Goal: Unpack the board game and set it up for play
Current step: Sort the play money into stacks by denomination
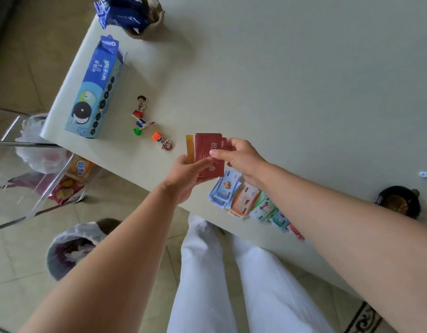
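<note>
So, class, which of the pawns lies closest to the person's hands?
The orange-based pawn, just beside the left hand holding the red cards; the red-based pawn, blue-based pawn and green-based pawn lie farther off, toward the Oreo box.

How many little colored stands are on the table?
4, all between the cookie box and the red cards: the red stand farthest, the blue stand below it, the green stand beside that, the orange stand nearest the cards. More may be hidden.
</note>
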